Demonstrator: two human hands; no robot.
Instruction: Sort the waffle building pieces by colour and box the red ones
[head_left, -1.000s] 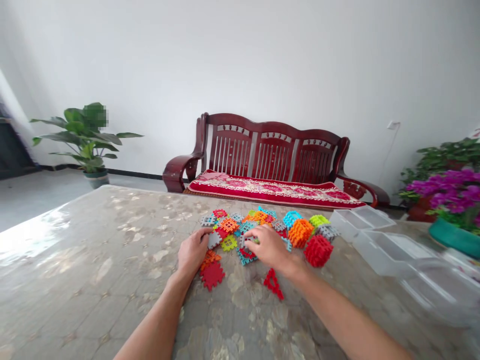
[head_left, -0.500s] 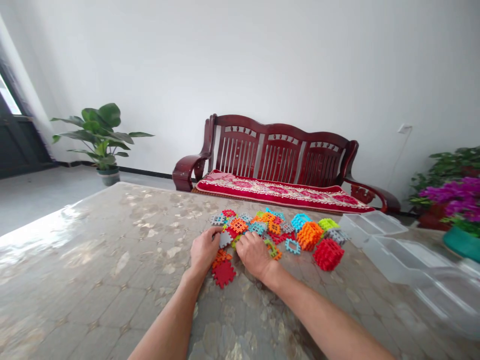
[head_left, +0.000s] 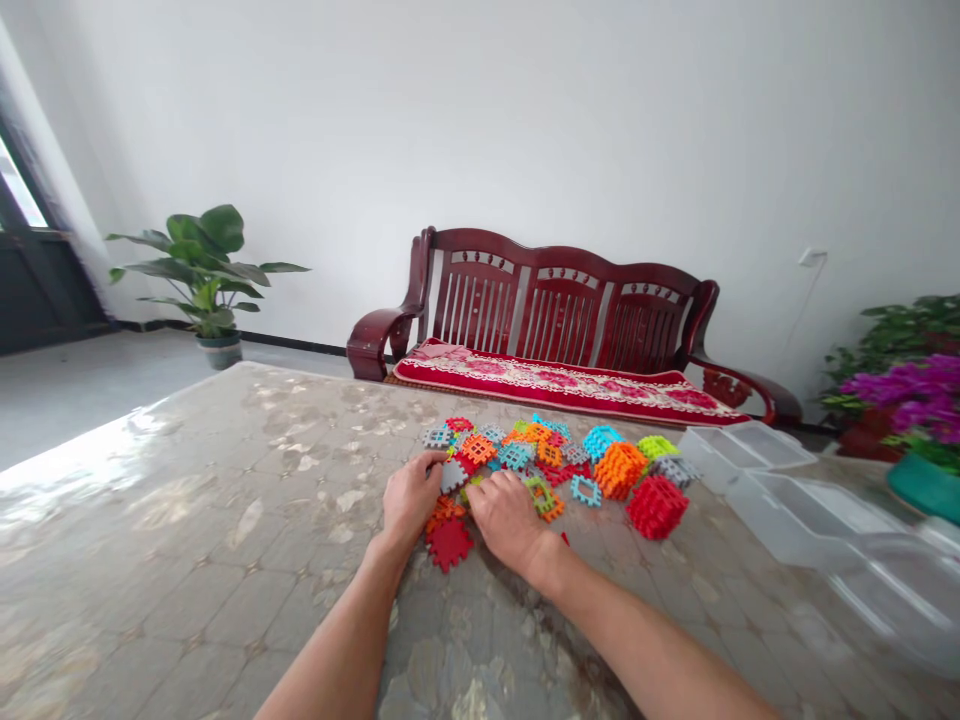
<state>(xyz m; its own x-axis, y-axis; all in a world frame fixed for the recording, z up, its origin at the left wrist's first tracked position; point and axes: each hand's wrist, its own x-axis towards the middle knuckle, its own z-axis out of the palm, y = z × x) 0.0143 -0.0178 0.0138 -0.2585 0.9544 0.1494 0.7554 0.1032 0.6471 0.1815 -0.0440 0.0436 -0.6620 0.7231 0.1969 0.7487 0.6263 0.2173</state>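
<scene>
My left hand (head_left: pixel 411 497) rests on the table with bent fingers close together, at the left edge of a grey toothed building tile (head_left: pixel 452 476). Its fingertips are partly hidden. Facing it, my right hand (head_left: pixel 506 515) has its fingers curled down beside a small lime green tile (head_left: pixel 472 484); what they hold is hidden. Between my wrists lie a red toothed tile (head_left: pixel 450 545) and orange tiles (head_left: pixel 444 512). Beyond my fingers spreads a loose heap with an orange window tile (head_left: pixel 478 449) and a blue window tile (head_left: pixel 515 456).
To the right stand stacks of red tiles (head_left: pixel 657 507), orange tiles (head_left: pixel 620 471) and blue tiles (head_left: pixel 601 442). Clear plastic boxes (head_left: pixel 795 515) line the table's right side. A wooden bench (head_left: pixel 562 300) stands past the far edge. A light blue frame tile (head_left: pixel 586 490) lies alone.
My right hand has shifted slightly left, toward my left hand. A bit of red now shows beside my right wrist. My left hand stays almost in place.
</scene>
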